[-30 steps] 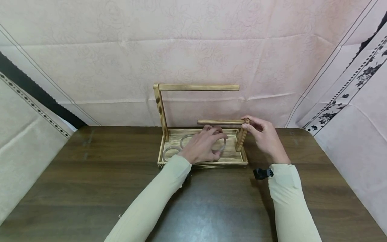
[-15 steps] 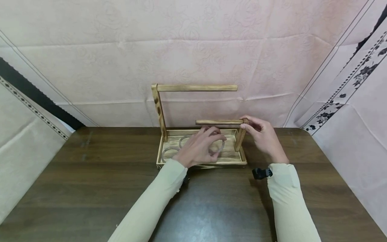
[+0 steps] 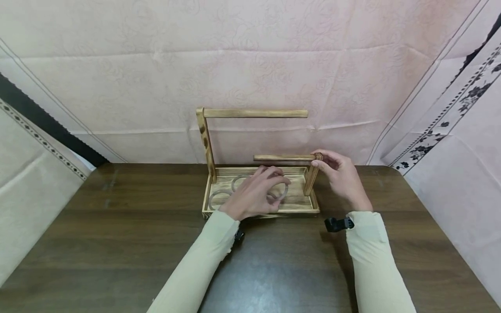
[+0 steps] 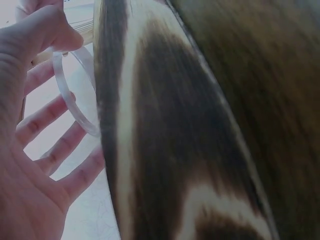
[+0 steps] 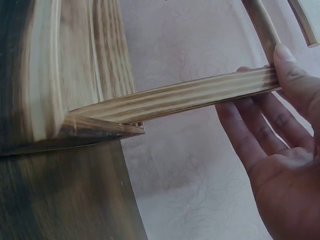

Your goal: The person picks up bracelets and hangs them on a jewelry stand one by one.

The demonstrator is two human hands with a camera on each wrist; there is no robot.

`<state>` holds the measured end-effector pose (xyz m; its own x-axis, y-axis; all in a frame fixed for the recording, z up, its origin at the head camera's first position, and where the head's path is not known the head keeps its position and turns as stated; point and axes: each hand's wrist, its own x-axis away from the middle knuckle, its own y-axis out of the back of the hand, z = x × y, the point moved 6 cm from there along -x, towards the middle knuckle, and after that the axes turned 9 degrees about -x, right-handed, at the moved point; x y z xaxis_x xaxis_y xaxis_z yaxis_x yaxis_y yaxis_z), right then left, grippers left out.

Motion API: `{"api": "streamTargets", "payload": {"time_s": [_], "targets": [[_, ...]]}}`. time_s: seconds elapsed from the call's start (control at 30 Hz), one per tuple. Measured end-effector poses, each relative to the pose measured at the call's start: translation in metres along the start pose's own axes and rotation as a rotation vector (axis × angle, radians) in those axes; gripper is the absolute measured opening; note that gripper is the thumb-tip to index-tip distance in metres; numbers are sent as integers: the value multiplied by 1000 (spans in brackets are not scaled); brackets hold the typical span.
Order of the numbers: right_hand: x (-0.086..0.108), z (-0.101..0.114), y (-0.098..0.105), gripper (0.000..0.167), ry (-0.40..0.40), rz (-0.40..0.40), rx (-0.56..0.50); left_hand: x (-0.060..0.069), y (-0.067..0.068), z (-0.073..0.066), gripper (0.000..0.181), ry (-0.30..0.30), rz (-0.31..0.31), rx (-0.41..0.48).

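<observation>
A wooden tray (image 3: 299, 211) carries two upright posts, each with a horizontal bar. My left hand (image 3: 254, 193) is over the tray, pinching a clear ring (image 3: 286, 191) between thumb and fingers; the left wrist view shows the ring (image 4: 75, 102) against the thumb of my left hand (image 4: 35, 165). Two more rings lie in the tray's left part, one at the front (image 3: 213, 198) and one behind it, partly covered by my hand. My right hand (image 3: 344, 180) grips the top of the short right post (image 3: 310, 181), where its bar (image 3: 283, 158) joins; the right wrist view shows my right hand (image 5: 285, 165) around that post's end (image 5: 200, 92).
The taller left post (image 3: 207, 145) holds a long bar (image 3: 256, 113) above and behind the short one. The tray stands near the back edge of a brown wooden table (image 3: 117, 243). Patterned cloth (image 3: 250, 78) hangs behind and at both sides.
My left hand has shifted slightly left with the ring in its fingers. My right hand keeps its grip on the short post.
</observation>
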<state>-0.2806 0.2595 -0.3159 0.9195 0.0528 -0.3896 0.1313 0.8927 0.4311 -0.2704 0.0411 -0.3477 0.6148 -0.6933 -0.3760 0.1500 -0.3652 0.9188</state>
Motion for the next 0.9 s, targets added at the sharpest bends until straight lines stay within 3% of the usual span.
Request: {"api": "streamTargets", "payload": {"time_s": [0.3,0.9], "targets": [[0,2,-2,28,-4,13,-31,3,5,0,53,15,25,10],[0,0,-2,28,4,16,-27,10,17,-7,41,6,53,-72]]}}
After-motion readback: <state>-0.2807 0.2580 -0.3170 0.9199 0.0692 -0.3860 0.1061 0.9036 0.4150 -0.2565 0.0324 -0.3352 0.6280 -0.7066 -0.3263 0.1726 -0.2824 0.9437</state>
